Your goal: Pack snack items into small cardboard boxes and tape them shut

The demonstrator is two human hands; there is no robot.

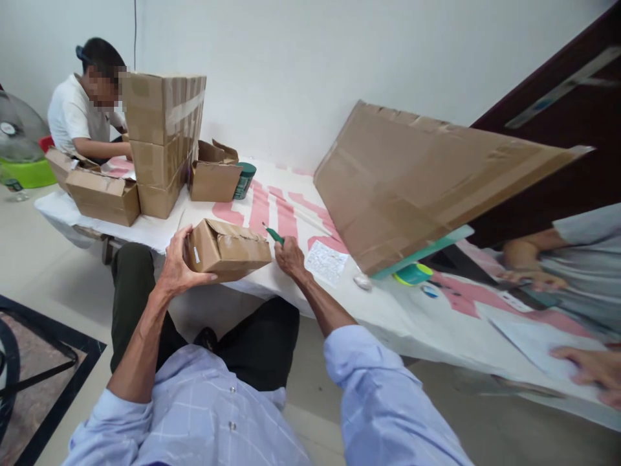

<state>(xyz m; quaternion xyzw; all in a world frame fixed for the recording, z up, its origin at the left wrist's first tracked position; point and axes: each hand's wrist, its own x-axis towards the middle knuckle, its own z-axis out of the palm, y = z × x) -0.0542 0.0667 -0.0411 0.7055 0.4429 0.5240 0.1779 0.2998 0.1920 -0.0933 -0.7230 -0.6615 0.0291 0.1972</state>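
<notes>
A closed, taped cardboard box (242, 251) is tilted at the table's front edge. Fingers and thumb of my left hand (182, 265) grip its left end, where a small white label shows. Just right of the box, my right hand (291, 257) is closed on a green pen-like tool (274, 234), its dark tip pointing up and left. The tool's tip is apart from the box. A printed paper sheet (326, 262) lies on the table to the right of my right hand.
Stacked boxes (162, 142), open boxes (215, 181) and a green tub (244, 181) stand at the left. A large cardboard panel (417, 188) leans at the right, beside a tape roll (413, 274). One person sits behind the stack; another person's hands (589, 369) are at far right.
</notes>
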